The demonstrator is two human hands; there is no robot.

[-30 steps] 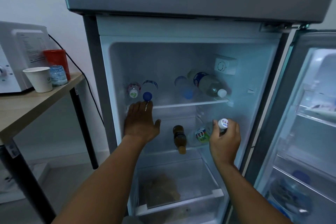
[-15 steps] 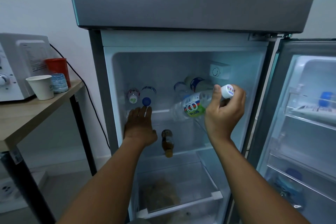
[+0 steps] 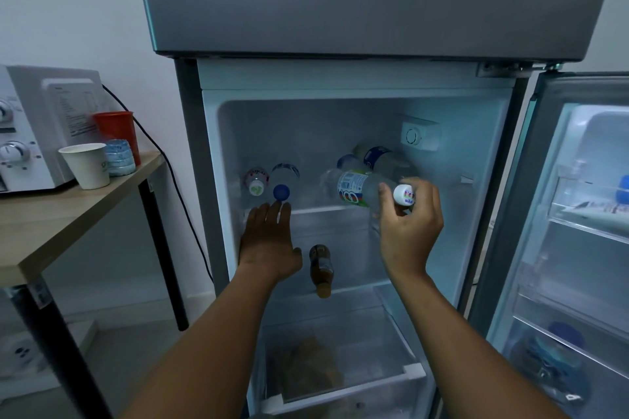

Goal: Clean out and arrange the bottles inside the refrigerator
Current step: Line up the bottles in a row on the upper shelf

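Observation:
The refrigerator (image 3: 340, 78) stands open. My right hand (image 3: 410, 228) grips a clear bottle with a white cap (image 3: 360, 189) near its neck, holding it on its side over the upper shelf (image 3: 326, 211). Behind it lie two more clear bottles (image 3: 377, 158). At the shelf's left lie a white-capped bottle (image 3: 256, 182) and a blue-capped bottle (image 3: 282, 185), caps toward me. My left hand (image 3: 269, 241) rests flat, fingers apart, on the shelf's front edge just below the blue cap. A brown bottle (image 3: 321, 269) lies on the lower shelf.
The open door (image 3: 578, 214) at right has racks holding a tube and blue items. A clear drawer (image 3: 340, 367) sits at the bottom with something brown inside. At left, a wooden table (image 3: 51, 221) carries a microwave (image 3: 37, 126), a paper cup (image 3: 86, 165) and a red cup (image 3: 117, 129).
My right hand lifted the white-capped bottle from the lower shelf up to the upper shelf and turned it onto its side. My left hand stayed on the shelf edge.

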